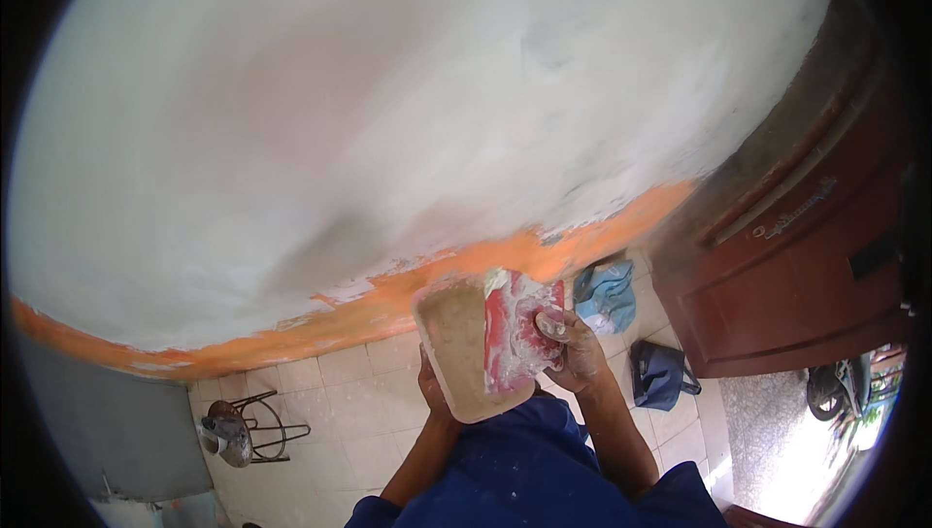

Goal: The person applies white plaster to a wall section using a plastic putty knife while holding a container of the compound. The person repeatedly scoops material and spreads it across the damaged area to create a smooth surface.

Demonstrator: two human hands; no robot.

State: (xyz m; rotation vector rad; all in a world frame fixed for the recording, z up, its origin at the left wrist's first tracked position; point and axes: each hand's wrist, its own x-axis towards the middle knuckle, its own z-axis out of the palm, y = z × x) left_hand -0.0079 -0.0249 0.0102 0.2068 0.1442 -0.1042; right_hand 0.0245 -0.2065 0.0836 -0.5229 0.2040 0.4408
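My left hand (433, 387) grips the left side of a shallow rectangular tub (449, 344), its inside coated with a pale beige paste. In my right hand (575, 348) is a flat red plastic spreader (512, 334), smeared with white filler. The spreader lies over the tub's right part and hides it. White paste also coats the fingers of my right hand. Ahead stands a wall (417, 120) covered in whitish filler, with a bare orange band (388, 303) along its lower part. The tub is held in front of my body, apart from the wall.
At the lower left stands a round stool (262, 428) with metal legs and things on its seat. A light blue bag (606, 297) and a dark blue bag (660, 375) rest on the tiled floor (345, 392). A reddish-brown door (777, 266) is at right, a motorcycle (837, 387) beyond it.
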